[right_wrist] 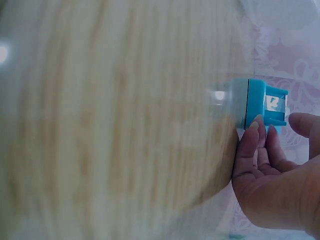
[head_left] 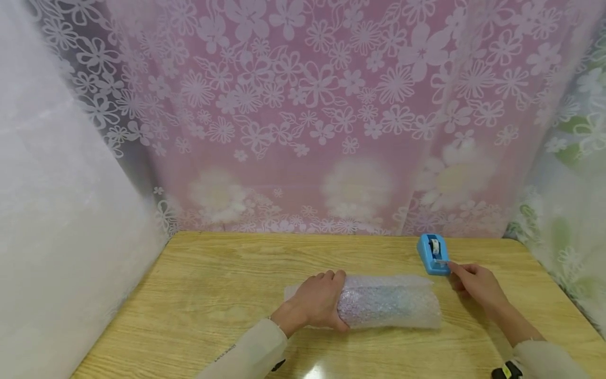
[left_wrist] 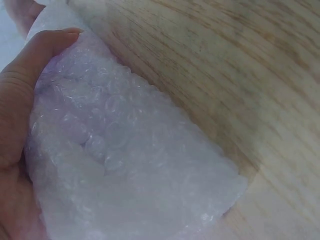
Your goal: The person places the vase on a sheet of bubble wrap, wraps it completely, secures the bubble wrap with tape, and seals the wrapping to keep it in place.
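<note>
A roll of bubble wrap point(head_left: 393, 302) with purple and blue showing through it lies lengthwise on the table. Across its left part my left hand point(head_left: 317, 297) grips it, thumb on the near side and fingers over the far side. The left wrist view shows the thumb bent over the bubbly plastic point(left_wrist: 115, 130). My right hand point(head_left: 480, 287) is at the front end of a blue tape dispenser point(head_left: 437, 267), beyond the wrap's right end. In the right wrist view its thumb point(right_wrist: 302, 124) is apart from the other fingers, near the dispenser's cutting end.
The wood-grain table point(head_left: 213, 284) ends at a pink floral curtain point(head_left: 293, 131) at the back. A white sheet point(head_left: 61, 184) hangs along the left, and a green-patterned curtain point(head_left: 563, 226) along the right. A small white tape roll point(head_left: 434, 246) sits in the dispenser.
</note>
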The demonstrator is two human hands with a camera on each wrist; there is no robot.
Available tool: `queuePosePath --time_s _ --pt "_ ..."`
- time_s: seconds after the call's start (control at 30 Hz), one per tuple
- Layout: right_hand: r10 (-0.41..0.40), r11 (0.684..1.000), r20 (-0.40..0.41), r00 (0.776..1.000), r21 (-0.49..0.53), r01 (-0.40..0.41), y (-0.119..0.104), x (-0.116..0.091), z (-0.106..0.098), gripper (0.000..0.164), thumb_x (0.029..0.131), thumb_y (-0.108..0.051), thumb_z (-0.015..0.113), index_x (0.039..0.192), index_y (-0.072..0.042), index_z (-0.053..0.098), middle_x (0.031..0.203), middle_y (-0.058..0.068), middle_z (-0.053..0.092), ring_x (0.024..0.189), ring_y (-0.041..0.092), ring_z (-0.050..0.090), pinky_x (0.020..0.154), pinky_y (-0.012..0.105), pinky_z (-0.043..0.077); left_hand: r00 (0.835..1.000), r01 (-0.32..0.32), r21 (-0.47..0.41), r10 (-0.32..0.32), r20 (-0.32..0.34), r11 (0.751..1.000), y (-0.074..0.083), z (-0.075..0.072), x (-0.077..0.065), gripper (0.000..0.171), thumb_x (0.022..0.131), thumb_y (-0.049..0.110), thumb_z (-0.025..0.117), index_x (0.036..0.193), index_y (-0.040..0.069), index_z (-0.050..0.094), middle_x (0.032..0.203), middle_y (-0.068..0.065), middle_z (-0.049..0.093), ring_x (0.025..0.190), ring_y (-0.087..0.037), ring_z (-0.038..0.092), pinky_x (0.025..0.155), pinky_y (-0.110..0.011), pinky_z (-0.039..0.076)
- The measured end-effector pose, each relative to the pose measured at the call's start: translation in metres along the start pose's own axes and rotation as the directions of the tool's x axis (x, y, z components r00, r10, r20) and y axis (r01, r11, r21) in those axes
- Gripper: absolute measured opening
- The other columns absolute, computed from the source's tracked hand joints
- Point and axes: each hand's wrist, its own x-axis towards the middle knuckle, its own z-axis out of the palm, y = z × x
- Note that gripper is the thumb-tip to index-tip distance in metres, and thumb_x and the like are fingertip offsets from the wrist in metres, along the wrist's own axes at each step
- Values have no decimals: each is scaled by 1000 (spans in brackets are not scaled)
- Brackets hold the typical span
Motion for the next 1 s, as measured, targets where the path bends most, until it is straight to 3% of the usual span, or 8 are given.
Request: queuePosePath --time_s 0.2,0.47,1.0 --pt "30 1000 11 999 3 -30 -3 1 2 81 94 -55 46 130 17 43 94 6 66 76 11 61 65 27 52 1000 3 12 -3 -13 1000 0 0 0 84 60 63 80 116 11 44 91 1 53 78 -13 52 71 -27 47" --pt "50 999 34 998 10 -51 -7 4 1 81 93 -56 49 132 15 44 99 6 66 79 7 61 68 27 51 1000 7 8 -7 -22 1000 0 1 -1 84 59 62 81 115 11 44 90 1 52 77 -12 52 69 -27 47" --pt "29 999 26 999 36 -30 -3 7 2 67 94 -47 55 125 12 53 89 -3 64 78 7 56 66 28 48 1000 10 21 -9 -24 1000 1 0 -3 81 59 63 80 110 11 44 87 1 51 74 -13 51 66 -27 46"
